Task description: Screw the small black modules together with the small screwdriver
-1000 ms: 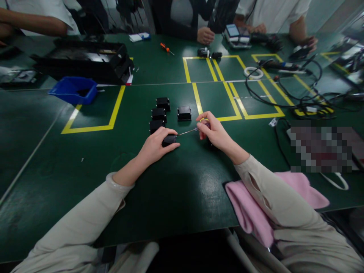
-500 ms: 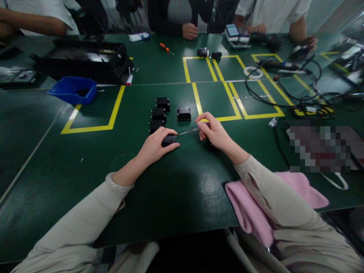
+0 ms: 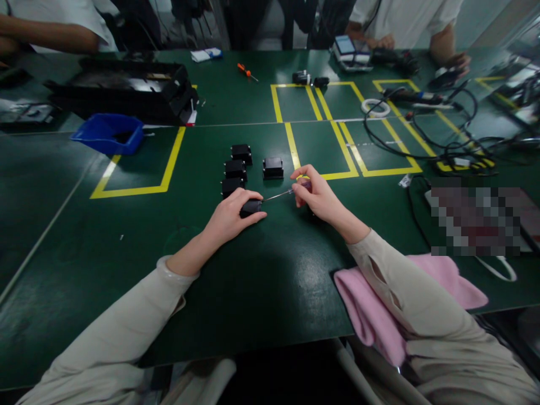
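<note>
My left hand (image 3: 233, 215) is closed around a small black box-shaped part (image 3: 252, 208) on the green table, thumb in front and fingers over its top. In my right hand (image 3: 316, 197) is a screwdriver (image 3: 291, 192), held by its handle with a pinch. Its thin metal shaft points left, and the tip meets the right end of the held part. Just beyond my left hand, similar black parts stand in a column, one of them (image 3: 235, 169) in the middle. Another black part (image 3: 273, 167) sits apart to their right.
A blue bin (image 3: 110, 134) and a large black tray (image 3: 126, 90) stand at the left. An orange screwdriver (image 3: 247, 72) lies at the back. Black cables (image 3: 422, 135) tangle at the right; a pink cloth (image 3: 371, 315) lies under my right forearm. Other people sit across the table.
My right hand's fingers have shifted slightly on the screwdriver handle, while the left hand and the black part stay put. Across the table, a person's hand has left the table edge.
</note>
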Demonstrator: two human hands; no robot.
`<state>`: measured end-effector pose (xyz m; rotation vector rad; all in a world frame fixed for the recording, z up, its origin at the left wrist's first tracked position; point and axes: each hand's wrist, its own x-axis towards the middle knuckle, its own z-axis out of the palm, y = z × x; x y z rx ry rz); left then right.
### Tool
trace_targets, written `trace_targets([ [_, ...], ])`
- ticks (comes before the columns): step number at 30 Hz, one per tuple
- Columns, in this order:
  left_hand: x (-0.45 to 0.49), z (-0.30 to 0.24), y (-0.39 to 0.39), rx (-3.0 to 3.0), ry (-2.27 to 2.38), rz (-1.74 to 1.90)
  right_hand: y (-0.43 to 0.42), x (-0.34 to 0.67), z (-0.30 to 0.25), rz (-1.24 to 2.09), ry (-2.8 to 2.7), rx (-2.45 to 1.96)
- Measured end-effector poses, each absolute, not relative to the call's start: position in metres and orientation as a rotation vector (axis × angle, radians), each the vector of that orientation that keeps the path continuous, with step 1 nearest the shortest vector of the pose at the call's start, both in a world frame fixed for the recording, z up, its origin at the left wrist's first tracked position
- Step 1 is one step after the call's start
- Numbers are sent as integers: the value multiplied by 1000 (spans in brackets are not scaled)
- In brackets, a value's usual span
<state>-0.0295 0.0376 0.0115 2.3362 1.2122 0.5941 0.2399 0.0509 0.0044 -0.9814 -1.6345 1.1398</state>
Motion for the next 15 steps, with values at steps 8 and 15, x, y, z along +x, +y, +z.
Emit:
trace_targets([
  [8, -29, 12, 38, 2325, 1221, 582, 50, 239, 5, 1179, -1630, -985],
  [15, -29, 11, 38, 2341, 1205, 604, 51, 239, 6, 1150, -1626, -981],
])
